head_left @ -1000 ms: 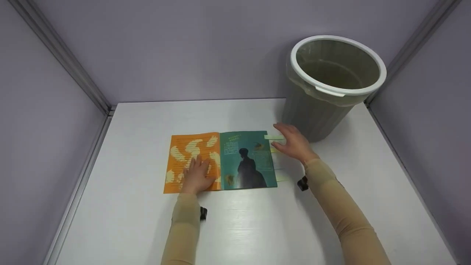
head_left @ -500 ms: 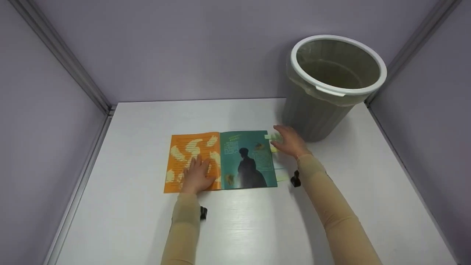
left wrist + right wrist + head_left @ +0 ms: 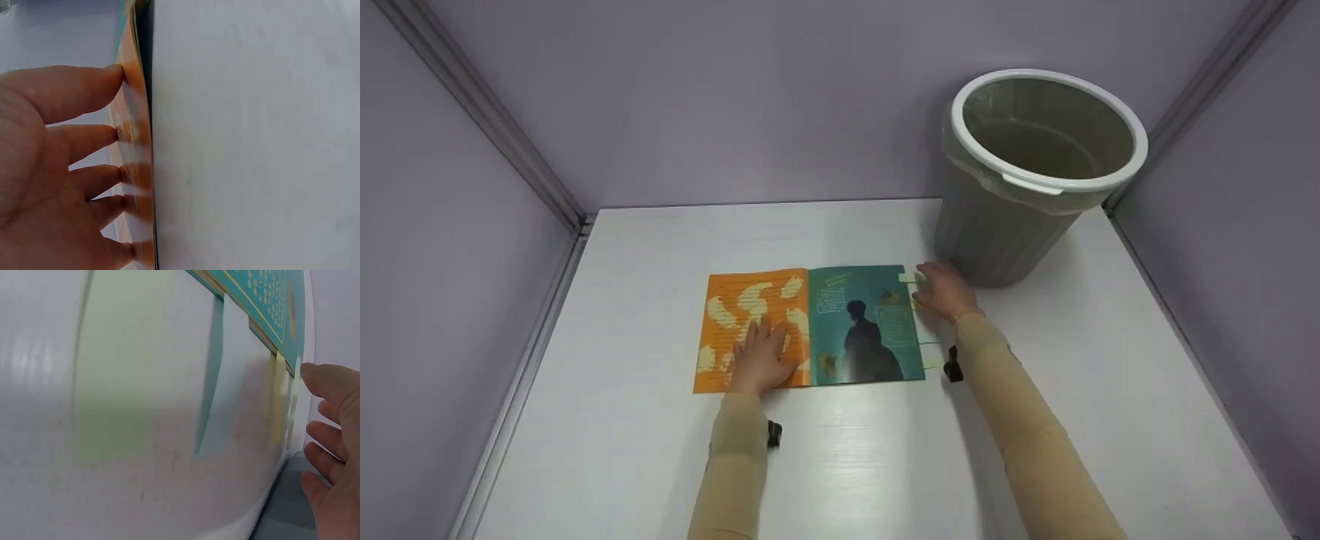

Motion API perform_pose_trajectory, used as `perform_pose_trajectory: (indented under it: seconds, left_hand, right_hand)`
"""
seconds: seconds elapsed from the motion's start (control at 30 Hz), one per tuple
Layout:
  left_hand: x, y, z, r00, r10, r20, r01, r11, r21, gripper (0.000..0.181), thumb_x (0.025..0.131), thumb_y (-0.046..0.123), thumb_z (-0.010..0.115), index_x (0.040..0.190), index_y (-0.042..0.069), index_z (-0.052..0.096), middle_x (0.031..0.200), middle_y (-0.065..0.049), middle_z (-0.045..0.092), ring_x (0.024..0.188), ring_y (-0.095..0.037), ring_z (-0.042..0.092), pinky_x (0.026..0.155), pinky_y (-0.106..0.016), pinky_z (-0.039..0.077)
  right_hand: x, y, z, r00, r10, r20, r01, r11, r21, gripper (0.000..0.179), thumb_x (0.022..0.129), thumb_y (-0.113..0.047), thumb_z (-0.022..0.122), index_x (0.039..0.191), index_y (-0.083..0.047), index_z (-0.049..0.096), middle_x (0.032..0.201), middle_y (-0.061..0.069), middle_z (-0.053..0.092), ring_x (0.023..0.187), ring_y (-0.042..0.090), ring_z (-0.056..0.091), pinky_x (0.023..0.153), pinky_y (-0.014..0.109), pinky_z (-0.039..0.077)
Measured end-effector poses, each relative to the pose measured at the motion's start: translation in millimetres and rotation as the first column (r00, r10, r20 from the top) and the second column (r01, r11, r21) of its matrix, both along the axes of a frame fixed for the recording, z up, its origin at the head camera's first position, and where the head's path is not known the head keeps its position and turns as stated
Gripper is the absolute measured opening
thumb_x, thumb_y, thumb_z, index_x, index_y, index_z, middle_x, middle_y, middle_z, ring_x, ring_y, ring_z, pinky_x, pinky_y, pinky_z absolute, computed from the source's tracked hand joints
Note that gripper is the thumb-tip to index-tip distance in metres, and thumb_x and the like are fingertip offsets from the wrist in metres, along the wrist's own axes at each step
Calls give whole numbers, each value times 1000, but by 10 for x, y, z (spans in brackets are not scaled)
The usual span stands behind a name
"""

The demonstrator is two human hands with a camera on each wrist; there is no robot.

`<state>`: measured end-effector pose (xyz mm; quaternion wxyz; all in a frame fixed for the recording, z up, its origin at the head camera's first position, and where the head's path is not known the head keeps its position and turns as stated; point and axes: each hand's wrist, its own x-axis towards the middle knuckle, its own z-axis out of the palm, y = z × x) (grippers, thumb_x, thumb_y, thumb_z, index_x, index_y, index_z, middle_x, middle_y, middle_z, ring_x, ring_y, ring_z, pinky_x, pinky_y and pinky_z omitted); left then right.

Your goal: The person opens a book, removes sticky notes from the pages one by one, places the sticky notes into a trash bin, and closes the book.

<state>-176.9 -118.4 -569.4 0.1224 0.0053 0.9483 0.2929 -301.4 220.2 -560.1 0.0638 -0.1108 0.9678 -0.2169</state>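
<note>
An open booklet lies on the white table, its left page orange (image 3: 720, 291) and its right page teal (image 3: 829, 330). My left hand (image 3: 761, 360) rests on the orange page; the left wrist view shows its spread fingertips (image 3: 115, 135) pressing the paper. Sticky tabs jut from the teal page's right edge: a pale green one (image 3: 910, 277) at the top, a yellow one (image 3: 278, 399), a light blue one (image 3: 228, 377) and another green one (image 3: 115, 371) nearest me. My right hand (image 3: 949, 292) is at the top tab, fingers slightly bent, thumb right beside it.
A grey trash bin (image 3: 997, 240) with a white rim (image 3: 1050, 184) and a clear liner stands at the back right, just behind my right hand. Pale walls (image 3: 735, 112) close off the table's back and sides.
My right hand has moved left and slightly toward me, over the outer part of the top tab, its thumb and fingers drawing closer together. The left hand and booklet stay put.
</note>
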Motion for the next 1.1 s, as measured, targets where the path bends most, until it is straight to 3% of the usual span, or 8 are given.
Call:
perform_pose_trajectory:
  seconds: [0.23, 0.57, 0.73, 0.97, 1.1]
  left_hand:
    - [3, 11, 2, 1000, 2, -18, -2, 1000, -12, 69, 93, 31, 67, 153, 10, 39, 162, -20, 17, 149, -41, 3, 112, -69, 1]
    - [-1, 9, -23, 1000, 6, 5, -6, 1000, 4, 68, 95, 33, 65, 154, 12, 37, 164, -17, 13, 150, -38, 0, 114, -66, -2]
    - [4, 4, -23, 1000, 15, 3, -15, 1000, 3, 68, 94, 31, 66, 153, 12, 39, 163, -18, 13, 150, -39, 0, 113, -66, -1]
    - [7, 16, 0, 1000, 26, 7, -26, 1000, 12, 70, 92, 29, 68, 153, 11, 39, 163, -19, 12, 150, -39, 0, 113, -67, -1]
    - [-1, 18, 2, 999, 27, 18, -27, 1000, 13, 70, 93, 30, 67, 154, 12, 37, 164, -18, 11, 150, -38, -1, 113, -66, -2]
  right_hand:
    - [-24, -37, -46, 1000, 2, -25, -1, 999, 45, 53, 94, -18, 68, 142, -3, 51, 148, 19, 45, 139, 35, 38, 114, 48, 30]
    - [-57, -52, -92, 999, 28, -29, -26, 997, 71, 51, 95, -16, 67, 141, -2, 51, 149, 18, 45, 140, 35, 36, 115, 49, 28]
    - [-63, -94, -95, 997, 67, -45, -62, 992, 108, 43, 96, -14, 64, 135, -1, 54, 141, 18, 52, 134, 35, 43, 112, 48, 32]
    - [-49, -118, -69, 996, 87, -8, -85, 985, 151, 49, 99, -13, 58, 145, -1, 46, 148, 18, 46, 141, 34, 35, 117, 45, 23]
    - [-69, -133, -76, 996, 78, -30, -73, 987, 144, 44, 100, -14, 58, 142, -2, 49, 138, 17, 53, 132, 33, 45, 112, 45, 33]
